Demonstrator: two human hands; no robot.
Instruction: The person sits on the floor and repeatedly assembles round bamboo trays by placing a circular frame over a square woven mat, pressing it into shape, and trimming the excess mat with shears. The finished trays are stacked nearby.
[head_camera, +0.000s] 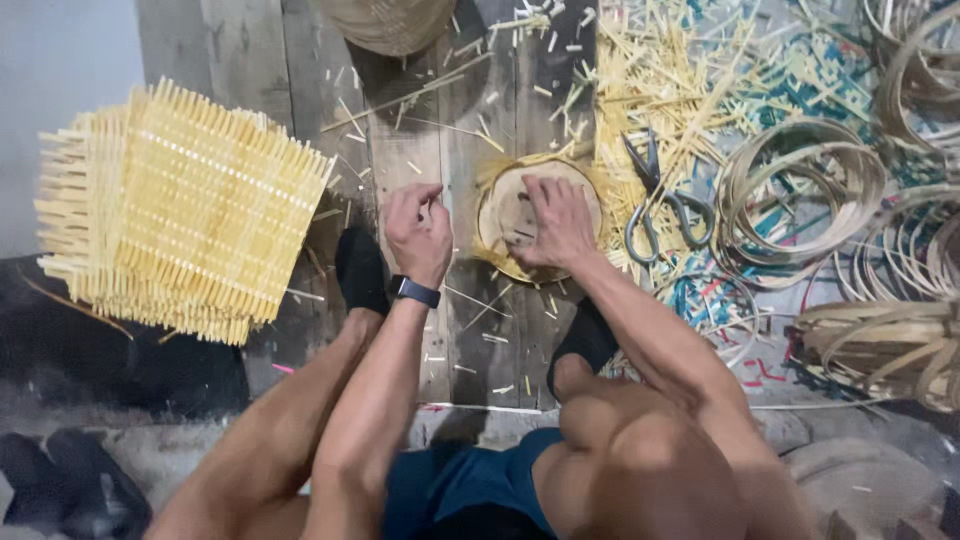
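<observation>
A round wooden block (510, 225) with bamboo strips around its rim lies on the plank floor in front of me. My right hand (552, 222) presses down on top of it, fingers spread over the wood. My left hand (418, 232) hovers just left of the block with its fingers pinched together on what looks like a thin bamboo sliver; the sliver itself is barely visible. A dark watch sits on my left wrist. My bare knees and dark socks frame the block.
A stack of square woven bamboo mats (180, 210) lies at the left. Scissors (660, 200) rest right of the block amid a heap of cut bamboo sticks (660, 80). Coiled bamboo hoops (800, 185) and a bundle of strips (880, 345) fill the right side. A woven basket (390, 22) sits at the top.
</observation>
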